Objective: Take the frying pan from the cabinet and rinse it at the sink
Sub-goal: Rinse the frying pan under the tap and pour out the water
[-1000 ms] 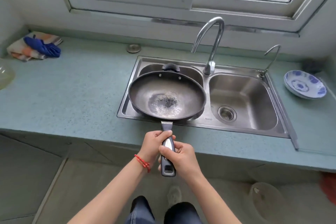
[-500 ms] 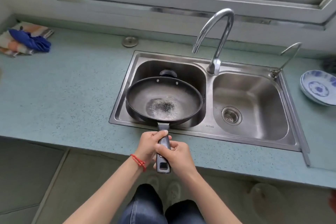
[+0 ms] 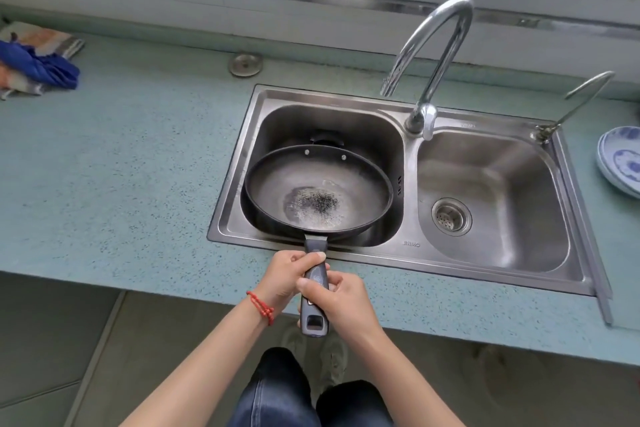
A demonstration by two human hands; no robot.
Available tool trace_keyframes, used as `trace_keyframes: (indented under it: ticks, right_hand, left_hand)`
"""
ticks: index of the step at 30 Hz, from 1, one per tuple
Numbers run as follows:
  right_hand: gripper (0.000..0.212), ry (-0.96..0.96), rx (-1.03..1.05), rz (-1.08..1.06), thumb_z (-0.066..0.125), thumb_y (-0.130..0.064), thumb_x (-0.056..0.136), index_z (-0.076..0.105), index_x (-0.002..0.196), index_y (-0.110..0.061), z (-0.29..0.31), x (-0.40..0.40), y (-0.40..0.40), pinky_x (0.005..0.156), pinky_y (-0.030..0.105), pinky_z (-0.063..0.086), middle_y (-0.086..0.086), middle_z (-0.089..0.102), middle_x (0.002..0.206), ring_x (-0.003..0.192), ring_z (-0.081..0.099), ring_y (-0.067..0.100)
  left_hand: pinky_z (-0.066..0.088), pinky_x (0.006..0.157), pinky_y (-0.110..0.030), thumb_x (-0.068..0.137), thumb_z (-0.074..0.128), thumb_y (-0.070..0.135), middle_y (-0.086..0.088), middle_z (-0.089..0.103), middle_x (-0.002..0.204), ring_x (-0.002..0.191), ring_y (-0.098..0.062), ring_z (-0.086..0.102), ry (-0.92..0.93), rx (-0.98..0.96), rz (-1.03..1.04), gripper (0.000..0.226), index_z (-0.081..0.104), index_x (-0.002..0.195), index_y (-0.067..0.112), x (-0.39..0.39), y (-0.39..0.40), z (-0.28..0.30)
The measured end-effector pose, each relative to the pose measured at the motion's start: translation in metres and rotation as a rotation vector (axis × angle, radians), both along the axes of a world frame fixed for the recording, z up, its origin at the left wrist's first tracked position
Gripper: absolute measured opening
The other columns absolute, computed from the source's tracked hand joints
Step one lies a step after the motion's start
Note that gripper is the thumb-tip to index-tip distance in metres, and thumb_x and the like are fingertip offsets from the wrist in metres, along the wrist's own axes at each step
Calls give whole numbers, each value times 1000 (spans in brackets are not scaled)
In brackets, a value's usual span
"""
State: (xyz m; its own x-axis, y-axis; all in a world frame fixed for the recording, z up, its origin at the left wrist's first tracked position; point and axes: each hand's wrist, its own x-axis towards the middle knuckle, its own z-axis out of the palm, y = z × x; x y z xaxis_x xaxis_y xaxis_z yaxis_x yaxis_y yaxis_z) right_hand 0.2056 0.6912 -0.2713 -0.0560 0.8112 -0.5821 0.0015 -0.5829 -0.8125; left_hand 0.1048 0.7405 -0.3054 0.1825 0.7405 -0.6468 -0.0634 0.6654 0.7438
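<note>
A black frying pan (image 3: 318, 189) with a worn patch in its middle sits low in the left basin of the steel double sink (image 3: 485, 128). Its long dark handle sticks out toward me over the counter's front edge. My left hand (image 3: 285, 276) grips the handle near the pan, a red string bracelet on that wrist. My right hand (image 3: 341, 300) is wrapped around the handle just behind the left one. The tall curved tap (image 3: 436, 55) stands between the basins with its spout over the left basin; no water runs.
A blue-green speckled counter (image 3: 138, 163) surrounds the sink. A blue cloth on folded towels (image 3: 38, 62) lies at the far left. A round metal cap (image 3: 246, 64) sits behind the sink. Blue-and-white plates (image 3: 621, 159) are at the right, beside a small second tap (image 3: 578, 100).
The pan has gone down from above the sink rim into the left basin. Both hands kept their grip on the handle. The view has tilted downward and closer.
</note>
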Motion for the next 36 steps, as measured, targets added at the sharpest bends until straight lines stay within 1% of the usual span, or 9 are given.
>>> trace_keyframes:
  ticks: [7, 10, 14, 18, 24, 27, 30, 33, 36]
  right_hand:
    - [43, -27, -50, -22, 69, -32, 66, 66, 82, 8, -7, -2, 17, 71, 40, 54, 15, 63, 70, 68, 61, 23]
    - [31, -46, -30, -5, 70, -23, 77, 66, 82, 8, -10, 0, 18, 56, 18, 43, 9, 59, 67, 63, 55, 14]
    - [28, -117, -20, 53, 69, -37, 69, 64, 69, -9, -12, 3, 19, 48, 17, 37, -3, 49, 54, 50, 46, 8]
    - [28, -192, 10, 114, 63, -33, 84, 66, 76, -6, -12, 17, 23, 44, 21, 47, -5, 56, 49, 42, 55, 8]
    - [21, -225, 95, -185, 53, -26, 91, 61, 77, -13, -19, 68, 75, 42, 20, 49, 10, 63, 66, 44, 61, 11]
    - [21, -227, 127, -422, 50, -22, 92, 58, 80, -8, -25, 102, 120, 37, 18, 47, 11, 62, 66, 39, 60, 9]
    - [21, -244, 136, -596, 47, -19, 91, 56, 97, -1, -27, 133, 164, 35, 18, 45, 10, 60, 70, 38, 59, 9]
    - [31, -233, 124, -656, 46, -18, 91, 49, 117, 0, -33, 157, 197, 36, 18, 45, 12, 60, 80, 48, 58, 16]
    - [21, -152, 148, -608, 45, -18, 94, 50, 109, -4, -41, 171, 220, 42, 17, 50, 9, 61, 80, 48, 60, 12]
  left_hand:
    - [40, 47, -19, 76, 66, 15, -20, 43, 82, 54, -18, 45, 8, -15, -36, 25, 51, 88, 0, -5, 11, -7]
    - [39, 46, -18, 72, 68, 19, -12, 42, 72, 50, -16, 45, 2, -9, -76, 26, 50, 76, 2, -8, 14, -11]
    - [38, 44, -18, 81, 61, 8, -3, 41, 57, 43, -11, 47, -2, -5, -98, 29, 44, 58, 9, -10, 15, -16]
    - [40, 45, -16, 81, 62, 11, 1, 43, 50, 45, -8, 47, 35, 12, -85, 25, 50, 60, 6, -9, 13, -15]
    - [30, 37, -8, 82, 63, 11, 13, 37, 33, 31, 2, 38, 118, 68, -90, 37, 40, 53, 12, -10, 9, -4]
    - [33, 43, -10, 80, 65, 15, 4, 40, 50, 39, 0, 40, 163, 76, -117, 31, 44, 59, 9, -13, 4, 1]
    - [41, 59, -24, 69, 71, 26, -14, 52, 66, 60, -16, 53, 160, 48, -112, 27, 52, 57, 11, -12, 1, 3]
    - [40, 69, -36, 53, 71, 41, -20, 58, 80, 75, -27, 54, 174, 34, -67, 44, 61, 71, 2, -11, 0, 9]
    - [37, 71, -38, 52, 72, 43, -19, 57, 84, 77, -28, 52, 199, 11, -56, 55, 61, 84, -1, -11, 0, 11]
